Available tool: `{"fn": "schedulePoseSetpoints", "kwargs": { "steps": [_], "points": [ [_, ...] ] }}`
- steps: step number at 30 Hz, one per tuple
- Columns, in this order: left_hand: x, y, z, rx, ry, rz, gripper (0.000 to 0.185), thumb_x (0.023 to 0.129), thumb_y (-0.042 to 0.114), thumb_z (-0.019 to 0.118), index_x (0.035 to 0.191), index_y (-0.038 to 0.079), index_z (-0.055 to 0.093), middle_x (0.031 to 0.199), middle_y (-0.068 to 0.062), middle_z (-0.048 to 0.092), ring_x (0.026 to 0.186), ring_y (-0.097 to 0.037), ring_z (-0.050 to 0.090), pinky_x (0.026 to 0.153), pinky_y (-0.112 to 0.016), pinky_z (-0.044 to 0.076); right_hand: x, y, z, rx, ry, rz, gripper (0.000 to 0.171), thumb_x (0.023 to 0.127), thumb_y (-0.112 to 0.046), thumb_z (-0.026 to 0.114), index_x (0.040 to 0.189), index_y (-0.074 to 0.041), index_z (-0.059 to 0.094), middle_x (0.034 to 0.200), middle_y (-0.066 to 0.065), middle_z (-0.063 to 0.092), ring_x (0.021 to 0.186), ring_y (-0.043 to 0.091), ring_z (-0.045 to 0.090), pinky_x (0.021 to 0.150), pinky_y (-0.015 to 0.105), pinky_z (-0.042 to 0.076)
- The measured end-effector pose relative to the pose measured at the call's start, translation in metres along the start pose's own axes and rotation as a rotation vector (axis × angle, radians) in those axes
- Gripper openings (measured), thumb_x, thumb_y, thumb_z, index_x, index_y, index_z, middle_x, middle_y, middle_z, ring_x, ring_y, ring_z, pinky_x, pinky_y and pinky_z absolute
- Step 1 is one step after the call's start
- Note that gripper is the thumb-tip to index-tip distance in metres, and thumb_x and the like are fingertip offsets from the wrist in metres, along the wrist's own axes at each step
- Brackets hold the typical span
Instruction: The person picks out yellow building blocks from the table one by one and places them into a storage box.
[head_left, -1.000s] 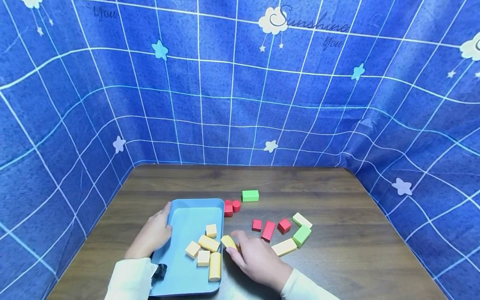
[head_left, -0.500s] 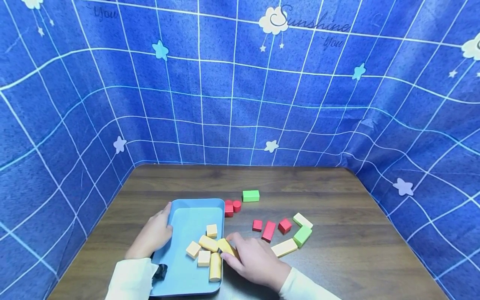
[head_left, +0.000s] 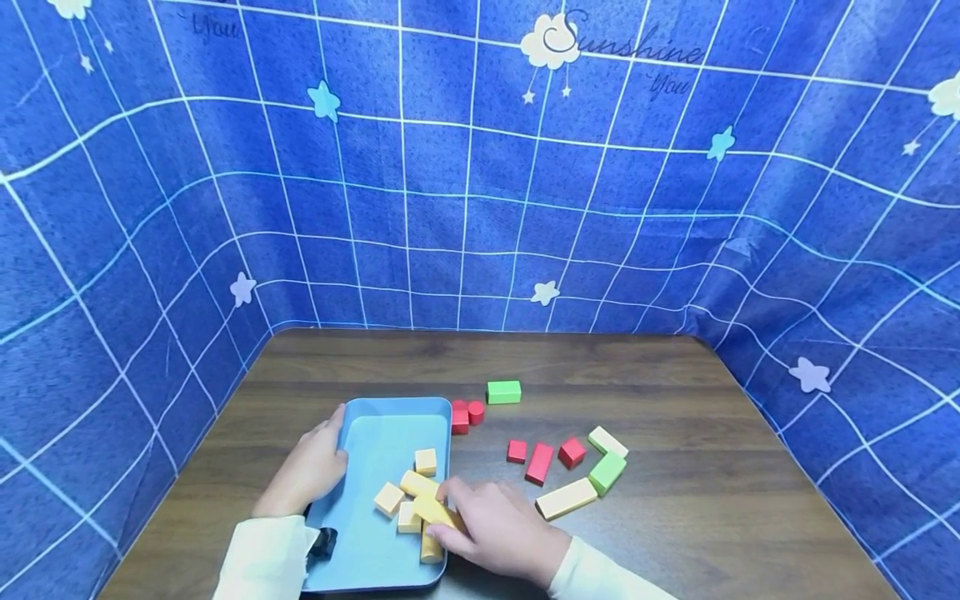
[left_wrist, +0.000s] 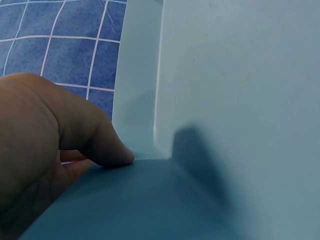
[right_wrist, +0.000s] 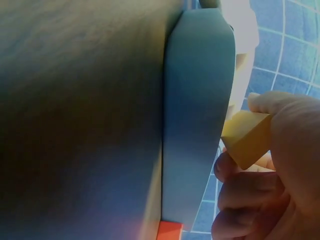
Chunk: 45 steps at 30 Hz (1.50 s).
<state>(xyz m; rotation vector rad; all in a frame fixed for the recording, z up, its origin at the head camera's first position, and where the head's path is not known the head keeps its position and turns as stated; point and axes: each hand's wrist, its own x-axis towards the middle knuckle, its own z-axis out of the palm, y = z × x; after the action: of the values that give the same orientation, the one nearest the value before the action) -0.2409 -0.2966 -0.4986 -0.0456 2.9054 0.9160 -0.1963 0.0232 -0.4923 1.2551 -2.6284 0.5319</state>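
A light blue tray (head_left: 375, 433) lies on the wooden table with several yellow blocks (head_left: 424, 461) in it. My left hand (head_left: 311, 469) grips the tray's left rim (left_wrist: 135, 100), thumb over the edge. My right hand (head_left: 491, 527) pinches a yellow block (head_left: 433, 508) over the tray's right side, above the other yellow blocks. In the right wrist view the yellow block (right_wrist: 245, 137) sits between the fingertips (right_wrist: 260, 102) beside the tray's outer wall (right_wrist: 197, 115).
Right of the tray lie red blocks (head_left: 538, 462), two green blocks (head_left: 503, 392), and cream blocks (head_left: 566, 497) on the table (head_left: 675, 500). Two more red pieces (head_left: 467, 414) touch the tray's far right corner. Blue patterned cloth walls the table on three sides.
My right hand has carried the yellow block leftward from the table beside the tray to over the tray's blocks. The left hand has stayed on the rim.
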Motion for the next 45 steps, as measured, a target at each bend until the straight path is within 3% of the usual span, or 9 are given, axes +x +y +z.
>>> {"fn": "schedulePoseSetpoints", "kwargs": {
  "steps": [8, 14, 22, 32, 39, 45],
  "points": [
    [-0.001, 0.001, 0.000, -0.003, -0.006, -0.012, 0.073, 0.103, 0.005, 0.043, 0.165, 0.000, 0.006, 0.167, -0.031, 0.020, 0.151, -0.055, 0.024, 0.115, -0.071, 0.029, 0.004, -0.006, 0.000, -0.069, 0.030, -0.068, 0.037, 0.100, -0.061, 0.055, 0.111, -0.027, 0.065, 0.072, -0.021, 0.048, 0.057, -0.006, 0.039, 0.047, 0.012, 0.026],
    [0.000, 0.002, 0.000, 0.009, -0.003, -0.013, 0.073, 0.102, 0.005, 0.043, 0.165, 0.000, 0.007, 0.167, -0.032, 0.021, 0.151, -0.054, 0.024, 0.116, -0.071, 0.029, 0.007, -0.008, 0.000, -0.148, 0.105, -0.188, 0.031, 0.099, -0.060, 0.058, 0.100, -0.030, 0.067, 0.077, -0.019, 0.054, 0.061, -0.006, 0.045, 0.048, 0.012, 0.028],
    [-0.001, 0.004, 0.001, 0.012, -0.006, -0.021, 0.073, 0.102, 0.005, 0.043, 0.165, 0.000, 0.005, 0.167, -0.031, 0.021, 0.150, -0.055, 0.025, 0.115, -0.071, 0.030, 0.011, -0.011, 0.005, -0.194, 0.131, -0.296, 0.028, 0.101, -0.058, 0.056, 0.093, -0.033, 0.065, 0.076, -0.019, 0.041, 0.059, -0.006, 0.035, 0.047, 0.013, 0.024],
    [-0.001, 0.003, 0.000, 0.016, -0.001, -0.019, 0.073, 0.102, 0.005, 0.043, 0.165, 0.000, 0.006, 0.168, -0.031, 0.020, 0.151, -0.054, 0.024, 0.116, -0.071, 0.028, 0.011, -0.012, 0.006, -0.243, 0.152, -0.322, 0.029, 0.100, -0.056, 0.059, 0.088, -0.035, 0.073, 0.078, -0.015, 0.038, 0.065, 0.002, 0.034, 0.046, 0.013, 0.016],
    [-0.002, 0.004, -0.003, 0.017, -0.006, -0.018, 0.073, 0.102, 0.005, 0.043, 0.165, 0.000, 0.005, 0.167, -0.033, 0.020, 0.150, -0.057, 0.024, 0.114, -0.073, 0.028, 0.013, -0.020, 0.007, -0.255, 0.175, -0.413, 0.025, 0.100, -0.054, 0.061, 0.091, -0.037, 0.078, 0.085, -0.018, 0.053, 0.075, 0.001, 0.046, 0.059, 0.012, 0.036],
    [-0.002, 0.005, -0.001, 0.019, -0.002, -0.015, 0.074, 0.102, 0.005, 0.043, 0.165, -0.001, 0.005, 0.167, -0.032, 0.021, 0.150, -0.056, 0.025, 0.115, -0.072, 0.028, 0.015, -0.029, 0.009, -0.236, 0.171, -0.438, 0.024, 0.099, -0.054, 0.062, 0.093, -0.038, 0.079, 0.083, -0.019, 0.054, 0.076, 0.000, 0.046, 0.061, 0.011, 0.038]
  ]
}}
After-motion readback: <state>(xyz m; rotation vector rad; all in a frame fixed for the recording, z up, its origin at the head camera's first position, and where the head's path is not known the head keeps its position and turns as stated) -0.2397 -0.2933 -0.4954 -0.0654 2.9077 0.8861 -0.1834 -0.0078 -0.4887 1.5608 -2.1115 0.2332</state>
